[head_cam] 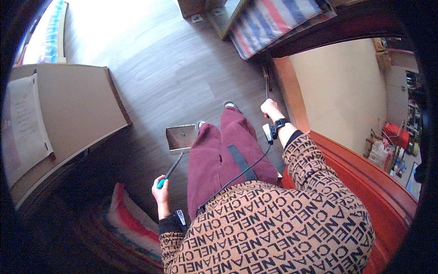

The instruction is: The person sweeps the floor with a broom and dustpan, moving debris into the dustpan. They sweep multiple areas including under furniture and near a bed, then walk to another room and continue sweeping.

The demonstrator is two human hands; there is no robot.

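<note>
My left hand (pixel 160 191) is closed around the teal-tipped handle (pixel 174 168) of a long-handled dustpan. The metal dustpan's pan (pixel 181 137) rests on the floor beside my left shoe, its inside brownish and worn. My right hand (pixel 270 108) grips a dark stick-like handle (pixel 267 85) that runs away from me beside the door frame. The far end of that handle is dark and hard to make out; I cannot tell what it carries. A strapped device with a cable sits at my right wrist.
A large board-sided box (pixel 78 92) with a paper sheet stands at left. Striped wrapped bundles lie at the upper right (pixel 273 24) and lower left (pixel 131 219). On my right are a red-orange ledge (pixel 359 164) and a beige wall (pixel 338 82). Grey wood-look floor (pixel 164 78) extends ahead.
</note>
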